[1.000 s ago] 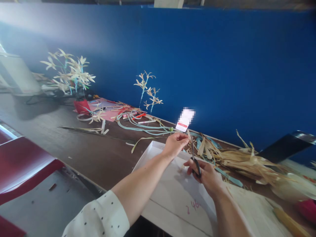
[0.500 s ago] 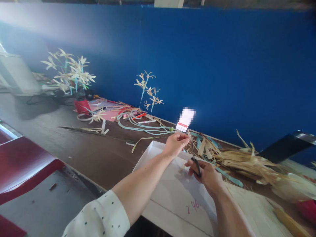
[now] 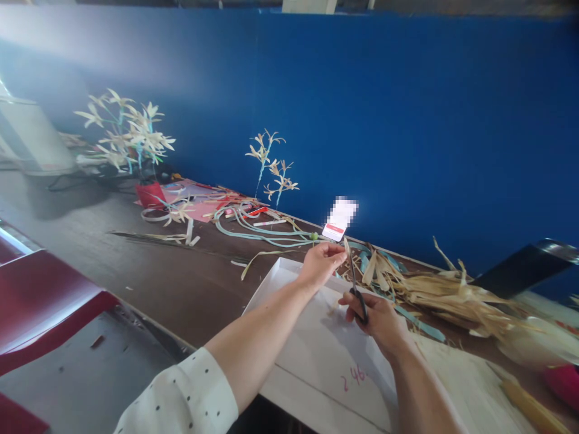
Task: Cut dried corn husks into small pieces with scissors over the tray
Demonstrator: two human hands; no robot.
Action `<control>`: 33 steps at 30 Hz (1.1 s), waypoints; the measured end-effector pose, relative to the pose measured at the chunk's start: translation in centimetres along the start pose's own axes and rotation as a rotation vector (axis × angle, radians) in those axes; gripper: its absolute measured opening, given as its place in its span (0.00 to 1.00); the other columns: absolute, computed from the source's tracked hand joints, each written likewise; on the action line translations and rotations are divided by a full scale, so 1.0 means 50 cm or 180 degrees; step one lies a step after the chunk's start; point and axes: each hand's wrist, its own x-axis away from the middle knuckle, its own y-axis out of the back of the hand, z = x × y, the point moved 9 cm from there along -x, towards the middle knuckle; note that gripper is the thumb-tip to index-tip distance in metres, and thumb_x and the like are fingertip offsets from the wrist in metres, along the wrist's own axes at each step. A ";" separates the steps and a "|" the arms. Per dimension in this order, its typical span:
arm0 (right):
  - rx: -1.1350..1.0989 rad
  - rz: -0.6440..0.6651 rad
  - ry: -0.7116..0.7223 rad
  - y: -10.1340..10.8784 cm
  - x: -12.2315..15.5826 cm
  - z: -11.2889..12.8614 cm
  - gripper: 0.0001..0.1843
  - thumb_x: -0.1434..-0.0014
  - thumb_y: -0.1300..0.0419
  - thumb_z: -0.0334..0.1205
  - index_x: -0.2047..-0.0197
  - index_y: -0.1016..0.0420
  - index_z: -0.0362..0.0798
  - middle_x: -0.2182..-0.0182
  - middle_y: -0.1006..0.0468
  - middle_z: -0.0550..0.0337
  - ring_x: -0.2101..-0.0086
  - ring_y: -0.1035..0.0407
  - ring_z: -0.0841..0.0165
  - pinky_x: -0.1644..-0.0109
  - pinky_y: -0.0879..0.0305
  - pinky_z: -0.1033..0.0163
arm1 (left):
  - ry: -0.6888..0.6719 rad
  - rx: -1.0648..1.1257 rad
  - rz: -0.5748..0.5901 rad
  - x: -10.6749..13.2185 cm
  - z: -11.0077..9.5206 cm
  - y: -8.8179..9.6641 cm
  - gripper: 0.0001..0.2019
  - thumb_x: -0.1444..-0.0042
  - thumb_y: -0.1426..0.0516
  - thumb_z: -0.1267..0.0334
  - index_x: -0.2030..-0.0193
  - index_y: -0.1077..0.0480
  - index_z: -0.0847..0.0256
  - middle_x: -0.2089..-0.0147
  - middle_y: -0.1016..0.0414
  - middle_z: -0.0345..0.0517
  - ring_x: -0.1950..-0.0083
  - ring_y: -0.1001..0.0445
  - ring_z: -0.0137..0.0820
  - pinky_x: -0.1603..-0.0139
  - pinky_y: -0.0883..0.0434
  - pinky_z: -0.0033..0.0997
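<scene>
Gripping black scissors (image 3: 356,293) in your right hand (image 3: 380,322), pinching pale strip (image 3: 347,248) beside blades (image 3: 352,269) with your left hand (image 3: 321,265), hands apart, white tray (image 3: 316,358) below both, dried husks (image 3: 443,292) to their right.

Worn on the head, looking forward and down, from near behind and above left hand (image 3: 322,264) and right hand (image 3: 380,320), across table (image 3: 203,283) to wall (image 3: 407,120).
</scene>
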 end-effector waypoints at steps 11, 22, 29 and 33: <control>-0.0274 0.0071 -0.0074 -0.006 0.002 -0.004 0.24 0.53 0.39 0.58 0.69 0.23 0.42 0.82 0.29 0.60 0.87 0.48 0.77 0.82 0.58 0.66 | 0.0025 -0.0001 0.0003 0.002 -0.003 -0.002 0.11 0.55 0.40 0.60 0.66 0.29 0.65 0.75 0.32 0.40 0.78 0.39 0.20 0.78 0.40 0.21; -0.0174 0.0115 0.0071 -0.005 0.005 0.005 0.26 0.50 0.41 0.59 0.67 0.23 0.41 0.79 0.27 0.58 0.86 0.48 0.78 0.81 0.57 0.67 | 0.0025 -0.0226 0.0104 0.004 -0.007 -0.008 0.10 0.54 0.41 0.62 0.65 0.29 0.65 0.73 0.31 0.40 0.77 0.38 0.20 0.78 0.39 0.21; -0.0199 0.0054 -0.0004 0.001 -0.002 -0.005 0.27 0.52 0.40 0.60 0.68 0.24 0.41 0.81 0.29 0.59 0.86 0.48 0.77 0.82 0.59 0.67 | 0.0066 -0.0329 0.0203 -0.002 0.007 -0.011 0.11 0.54 0.41 0.62 0.64 0.29 0.66 0.73 0.31 0.40 0.78 0.38 0.20 0.79 0.39 0.21; -0.0199 0.0016 -0.0054 0.004 -0.002 -0.006 0.26 0.53 0.40 0.60 0.70 0.23 0.41 0.83 0.29 0.59 0.86 0.48 0.77 0.82 0.58 0.67 | 0.0116 -0.0345 0.0200 -0.001 0.010 -0.011 0.11 0.54 0.41 0.62 0.65 0.29 0.66 0.74 0.32 0.39 0.78 0.38 0.20 0.79 0.39 0.21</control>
